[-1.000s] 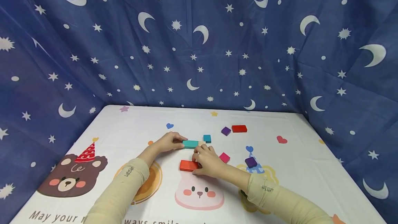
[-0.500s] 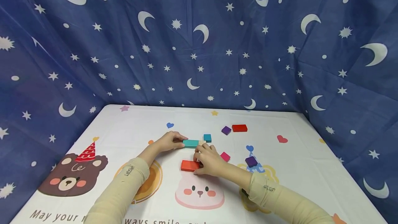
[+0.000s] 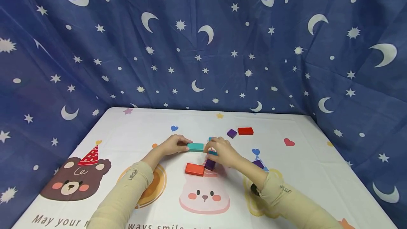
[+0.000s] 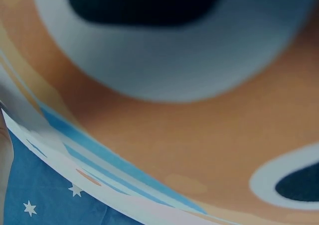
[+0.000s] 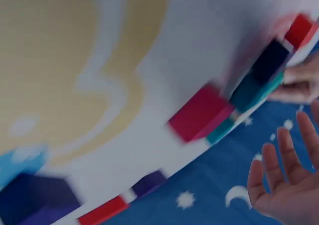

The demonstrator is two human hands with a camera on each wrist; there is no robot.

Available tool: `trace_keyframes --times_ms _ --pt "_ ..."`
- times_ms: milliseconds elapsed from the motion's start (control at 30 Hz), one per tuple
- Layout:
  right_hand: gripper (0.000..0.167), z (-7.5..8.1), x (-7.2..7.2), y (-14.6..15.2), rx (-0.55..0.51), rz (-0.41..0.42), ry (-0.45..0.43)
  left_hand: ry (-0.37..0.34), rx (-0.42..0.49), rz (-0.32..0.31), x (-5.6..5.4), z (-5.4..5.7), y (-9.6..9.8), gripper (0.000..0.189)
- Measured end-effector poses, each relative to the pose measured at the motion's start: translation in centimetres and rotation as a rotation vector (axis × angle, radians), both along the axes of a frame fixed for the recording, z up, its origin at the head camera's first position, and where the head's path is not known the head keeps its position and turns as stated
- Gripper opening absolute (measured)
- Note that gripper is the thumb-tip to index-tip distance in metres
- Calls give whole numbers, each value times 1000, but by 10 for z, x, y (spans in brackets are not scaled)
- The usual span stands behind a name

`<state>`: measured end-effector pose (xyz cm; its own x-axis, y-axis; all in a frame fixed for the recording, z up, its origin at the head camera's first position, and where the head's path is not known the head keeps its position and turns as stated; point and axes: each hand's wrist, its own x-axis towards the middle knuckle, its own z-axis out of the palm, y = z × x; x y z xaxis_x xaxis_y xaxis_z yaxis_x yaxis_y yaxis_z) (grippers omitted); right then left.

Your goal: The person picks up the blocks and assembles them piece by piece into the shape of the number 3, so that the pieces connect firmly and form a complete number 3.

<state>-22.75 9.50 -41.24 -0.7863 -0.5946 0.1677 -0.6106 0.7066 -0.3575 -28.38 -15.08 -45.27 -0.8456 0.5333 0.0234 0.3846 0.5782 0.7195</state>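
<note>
In the head view, my left hand [image 3: 171, 145] pinches the left end of a long turquoise block [image 3: 195, 147] between thumb and fingers. My right hand [image 3: 224, 152] hovers over the table to the right of that block, close to a small teal block [image 3: 212, 153] partly behind its fingers. In the right wrist view the right hand [image 5: 294, 180] has straight, spread fingers and nothing in them. A purple block [image 3: 210, 164] stands at the right end of an orange-red block [image 3: 194, 169], nearest the right hand's thumb. A pink block [image 5: 199, 116] shows only in the right wrist view.
Farther back lie a purple block [image 3: 231, 133] and a red block [image 3: 245, 131]. Another teal block [image 3: 210, 139] peeks out behind the right hand. One more purple block [image 3: 258, 164] sits beyond the right forearm. A starry blue curtain [image 3: 203, 45] borders the white printed tablecloth [image 3: 152, 123].
My right hand has moved right and slightly back from the orange-red block, uncovering the purple and small teal blocks. It now hides the pink block. The left hand stays put.
</note>
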Motion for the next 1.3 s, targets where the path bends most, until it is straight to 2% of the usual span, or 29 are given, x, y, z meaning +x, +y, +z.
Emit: trace_keyframes --times_ms 100,233,333,600,767,1100,1300 --pt "14 2 -8 10 53 -15 5 4 -6 6 -1 0 -1 30" --pt "28 -2 -15 16 187 47 9 9 -6 6 -1 0 -3 30" --pt "36 -6 -17 18 231 70 14 12 0 -7 -1 0 -2 30" --pt "30 -9 -20 16 247 -7 -24 -13 1 -1 2 1 1 30" --pt "27 -9 -22 15 262 -33 -51 -2 -2 -4 1 2 2 30" --pt "27 -7 -24 15 288 -6 -32 4 -4 -9 0 2 1 30" --pt "29 -6 -21 18 250 14 -30 15 -8 -11 -1 0 0 30"
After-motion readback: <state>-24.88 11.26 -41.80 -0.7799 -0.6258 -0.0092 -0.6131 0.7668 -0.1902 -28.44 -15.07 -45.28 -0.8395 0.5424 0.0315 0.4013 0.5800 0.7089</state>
